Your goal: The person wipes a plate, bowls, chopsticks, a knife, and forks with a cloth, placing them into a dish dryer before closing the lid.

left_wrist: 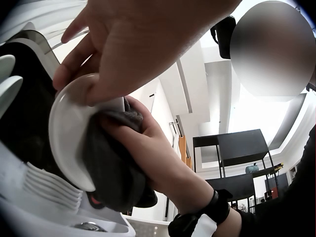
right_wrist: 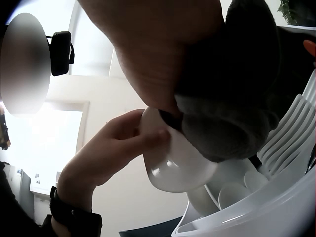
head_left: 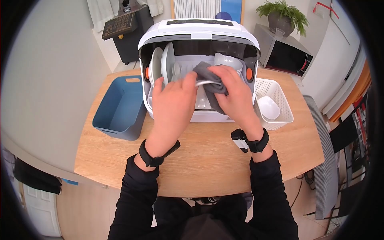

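Note:
Above the front of a white countertop dish cabinet (head_left: pixel 212 117), my left hand (head_left: pixel 174 104) pinches the edge of a small white bowl (right_wrist: pixel 177 168), thumb on one face and fingers behind. My right hand (head_left: pixel 236 94) grips a bunched dark grey cloth (head_left: pixel 207 74) and holds it over the bowl's other side. In the head view the bowl shows only as a thin white rim between the hands. From the left wrist, the cloth (left_wrist: pixel 116 168) is seen lying against the bowl's inside (left_wrist: pixel 69 136), covering part of it.
Inside the cabinet, white plates (head_left: pixel 168 62) stand upright at left and stacked white bowls (head_left: pixel 228 62) sit at right. A blue bin (head_left: pixel 120 104) stands left of it. To the right, a white perforated basket (head_left: pixel 282 100) holds a white bowl (head_left: pixel 269 108).

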`<state>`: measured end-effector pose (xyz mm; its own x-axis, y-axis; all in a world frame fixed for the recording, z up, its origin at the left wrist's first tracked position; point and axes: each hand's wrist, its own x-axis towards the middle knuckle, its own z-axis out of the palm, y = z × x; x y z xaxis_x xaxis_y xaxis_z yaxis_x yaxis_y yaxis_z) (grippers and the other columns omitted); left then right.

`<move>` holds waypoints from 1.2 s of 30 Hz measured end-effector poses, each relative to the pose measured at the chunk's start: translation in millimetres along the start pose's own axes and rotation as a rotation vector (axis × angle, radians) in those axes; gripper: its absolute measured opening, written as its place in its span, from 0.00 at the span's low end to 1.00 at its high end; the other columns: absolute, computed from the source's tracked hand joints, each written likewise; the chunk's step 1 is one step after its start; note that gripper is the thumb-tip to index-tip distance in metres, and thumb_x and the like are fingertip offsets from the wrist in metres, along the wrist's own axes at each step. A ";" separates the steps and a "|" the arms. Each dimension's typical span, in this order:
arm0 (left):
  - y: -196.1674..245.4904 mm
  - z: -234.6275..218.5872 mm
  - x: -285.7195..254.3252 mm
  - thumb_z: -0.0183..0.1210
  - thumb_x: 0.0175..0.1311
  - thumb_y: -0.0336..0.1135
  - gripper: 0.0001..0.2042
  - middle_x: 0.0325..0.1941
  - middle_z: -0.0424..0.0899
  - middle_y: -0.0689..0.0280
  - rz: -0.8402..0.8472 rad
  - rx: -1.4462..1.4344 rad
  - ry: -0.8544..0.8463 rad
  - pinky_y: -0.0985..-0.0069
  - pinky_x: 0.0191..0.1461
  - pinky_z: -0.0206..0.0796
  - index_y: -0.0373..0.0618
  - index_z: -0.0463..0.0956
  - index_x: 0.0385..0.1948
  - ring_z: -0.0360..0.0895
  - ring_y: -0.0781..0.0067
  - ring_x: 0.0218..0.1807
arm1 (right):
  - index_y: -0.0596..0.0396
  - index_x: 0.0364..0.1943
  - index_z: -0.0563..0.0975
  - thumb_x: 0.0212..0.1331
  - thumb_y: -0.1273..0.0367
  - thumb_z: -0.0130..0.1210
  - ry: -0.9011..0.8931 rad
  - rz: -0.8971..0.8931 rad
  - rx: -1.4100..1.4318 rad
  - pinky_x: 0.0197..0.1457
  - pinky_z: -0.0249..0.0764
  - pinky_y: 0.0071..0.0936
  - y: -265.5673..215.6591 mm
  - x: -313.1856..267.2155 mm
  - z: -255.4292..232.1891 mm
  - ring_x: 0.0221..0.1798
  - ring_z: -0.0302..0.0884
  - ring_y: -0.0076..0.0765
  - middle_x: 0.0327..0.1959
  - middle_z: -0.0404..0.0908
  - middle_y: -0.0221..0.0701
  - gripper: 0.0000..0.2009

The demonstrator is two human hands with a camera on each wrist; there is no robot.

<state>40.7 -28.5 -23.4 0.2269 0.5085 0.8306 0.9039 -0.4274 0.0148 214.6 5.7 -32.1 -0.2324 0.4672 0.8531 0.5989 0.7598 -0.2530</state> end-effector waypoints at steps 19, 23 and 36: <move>6.9 -9.1 -1.2 0.59 0.64 0.29 0.14 0.24 0.81 0.67 -0.031 -0.060 -0.009 0.55 0.61 0.61 0.50 0.72 0.51 0.80 0.64 0.30 | 0.46 0.54 0.76 0.50 0.76 0.62 0.051 0.018 0.034 0.47 0.77 0.31 -4.0 5.5 -17.9 0.49 0.79 0.44 0.50 0.79 0.33 0.23; 10.5 1.4 -4.9 0.61 0.63 0.32 0.16 0.23 0.79 0.66 -0.124 -0.210 0.010 0.53 0.62 0.60 0.48 0.71 0.51 0.79 0.63 0.30 | 0.50 0.56 0.74 0.54 0.77 0.58 0.185 0.174 0.214 0.56 0.74 0.31 0.7 4.6 -14.8 0.56 0.77 0.45 0.53 0.79 0.36 0.22; 13.4 -0.8 -10.5 0.58 0.60 0.26 0.16 0.27 0.75 0.70 0.104 0.200 -0.070 0.53 0.64 0.60 0.50 0.72 0.50 0.76 0.69 0.34 | 0.44 0.53 0.78 0.48 0.75 0.63 -0.010 -0.071 -0.076 0.45 0.77 0.31 -8.3 4.3 -19.1 0.47 0.80 0.43 0.48 0.80 0.30 0.24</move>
<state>50.2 -40.2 -31.4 0.3412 0.5228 0.7812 0.9265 -0.3273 -0.1856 223.3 -7.2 -17.7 -0.2838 0.4182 0.8629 0.6370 0.7549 -0.1563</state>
